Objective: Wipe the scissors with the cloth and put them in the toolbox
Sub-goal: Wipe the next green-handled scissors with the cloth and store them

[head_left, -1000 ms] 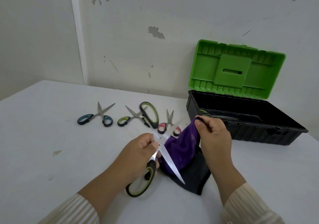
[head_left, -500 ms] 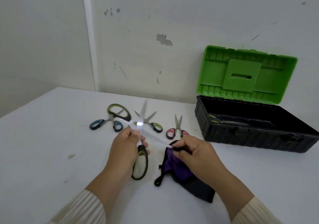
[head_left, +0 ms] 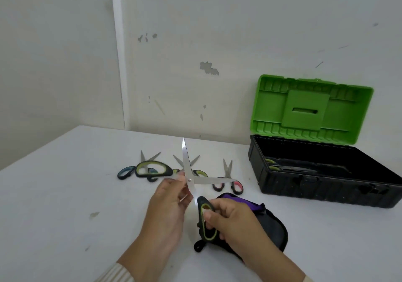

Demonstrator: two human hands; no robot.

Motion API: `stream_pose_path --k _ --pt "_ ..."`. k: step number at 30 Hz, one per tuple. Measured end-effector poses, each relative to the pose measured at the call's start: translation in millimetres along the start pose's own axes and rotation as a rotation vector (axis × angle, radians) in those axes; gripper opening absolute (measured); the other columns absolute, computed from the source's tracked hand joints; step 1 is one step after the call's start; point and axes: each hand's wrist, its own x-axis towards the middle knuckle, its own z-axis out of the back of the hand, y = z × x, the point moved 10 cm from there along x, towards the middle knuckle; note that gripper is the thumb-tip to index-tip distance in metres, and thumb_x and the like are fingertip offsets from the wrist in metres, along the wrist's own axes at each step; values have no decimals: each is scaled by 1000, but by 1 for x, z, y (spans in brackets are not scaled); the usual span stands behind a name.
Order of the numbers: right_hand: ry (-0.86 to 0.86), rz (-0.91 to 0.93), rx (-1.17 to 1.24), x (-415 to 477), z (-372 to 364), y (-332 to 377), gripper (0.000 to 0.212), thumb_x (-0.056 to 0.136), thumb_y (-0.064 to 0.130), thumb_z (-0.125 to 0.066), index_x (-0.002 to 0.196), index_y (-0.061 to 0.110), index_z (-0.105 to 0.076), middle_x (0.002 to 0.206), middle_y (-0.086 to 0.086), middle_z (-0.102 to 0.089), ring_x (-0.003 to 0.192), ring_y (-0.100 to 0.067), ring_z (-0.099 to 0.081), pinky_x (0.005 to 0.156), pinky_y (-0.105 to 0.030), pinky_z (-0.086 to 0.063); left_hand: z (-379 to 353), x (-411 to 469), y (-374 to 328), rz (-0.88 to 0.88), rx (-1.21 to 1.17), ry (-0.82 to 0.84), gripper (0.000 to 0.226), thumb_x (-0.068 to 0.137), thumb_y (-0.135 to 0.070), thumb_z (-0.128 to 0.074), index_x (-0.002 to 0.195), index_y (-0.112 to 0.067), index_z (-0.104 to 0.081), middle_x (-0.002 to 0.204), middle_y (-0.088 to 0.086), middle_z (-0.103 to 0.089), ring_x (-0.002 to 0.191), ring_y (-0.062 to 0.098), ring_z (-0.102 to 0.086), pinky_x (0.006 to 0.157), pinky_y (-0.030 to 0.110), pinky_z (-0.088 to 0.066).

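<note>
Both hands hold a large pair of scissors [head_left: 187, 162] with black-and-green handles above the table, blades spread wide: one blade points up, the other to the right. My left hand [head_left: 167, 212] pinches them near the pivot. My right hand [head_left: 235, 223] grips the lower handle loop. The purple-and-black cloth [head_left: 272, 223] lies on the table under my right hand, held by neither hand. The black toolbox [head_left: 326, 188] stands open at the right with its green lid [head_left: 309, 107] upright. Dark scissors [head_left: 282, 168] lie inside it.
Three smaller pairs lie in a row on the white table behind my hands: blue-handled scissors [head_left: 125, 172], green-handled scissors [head_left: 200, 173] and pink-handled scissors [head_left: 226, 181]. A marked white wall stands close behind the table.
My right hand has let go of the cloth, which now lies on the table, and has taken the lower scissor handle. The blades have swung open and upright.
</note>
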Motion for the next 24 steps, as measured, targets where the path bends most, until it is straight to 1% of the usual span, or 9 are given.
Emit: stream_pose_path --k 2,4,7,8,10,14,19,21,24 --pt "-3 -36 36 -1 10 -1 11 87 14 -59 86 17 -70 61 4 -59 46 0 -45 47 -14 -38 11 9 -7 19 -119 -44 15 93 -19 -55 81 -12 -61 78 7 -61 74 19 -57 78 35 -50" --pt "-25 -54 54 -3 20 0 12 87 14 -59 85 18 -70 59 4 -58 43 0 -43 44 -13 -36 19 15 -15 29 -176 -55 13 93 -22 -56 85 -12 -61 79 6 -64 72 18 -59 74 34 -53" --pt "-79 -72 119 -4 34 0 12 86 16 -61 87 22 -71 59 5 -59 44 -5 -43 44 -16 -37 19 15 -20 33 -74 -2 9 93 -11 -54 96 -8 -62 74 6 -71 59 13 -66 56 26 -59" --pt "-103 -70 134 -3 39 -1 12 86 17 -60 86 22 -71 60 4 -61 46 -7 -44 44 -17 -39 14 12 -16 50 -28 36 10 93 -7 -54 97 -5 -63 72 7 -72 58 12 -68 54 24 -59" --pt "-139 -47 160 -3 45 1 13 87 16 -59 84 21 -71 61 4 -62 48 -9 -46 45 -20 -41 0 2 -2 104 76 129 12 92 -3 -53 99 -1 -62 71 10 -72 61 16 -71 55 25 -60" --pt "-165 -27 223 -1 45 -2 14 88 13 -57 88 16 -70 61 -1 -63 48 -12 -48 44 -23 -42 -32 -23 36 207 252 320 20 97 -8 -44 106 -1 -60 81 16 -73 72 22 -71 62 31 -59" --pt "-153 -39 241 1 43 -8 13 88 15 -57 88 17 -70 59 -3 -64 48 -13 -49 45 -25 -45 -35 -28 44 229 274 357 21 100 -14 -41 110 -10 -59 89 14 -74 79 22 -72 68 32 -58" --pt "-198 -42 169 2 48 -7 11 87 20 -60 90 24 -69 60 2 -65 50 -11 -52 48 -28 -48 -36 -28 44 244 269 366 21 100 -12 -41 109 -10 -59 87 12 -75 76 22 -72 65 31 -59" --pt "-407 75 -143 1 73 12 22 86 26 -61 108 23 -62 88 6 -63 68 -7 -54 69 -29 -49 -41 -33 42 260 300 404 18 100 -9 -40 105 -8 -57 81 12 -74 67 22 -71 58 31 -59"
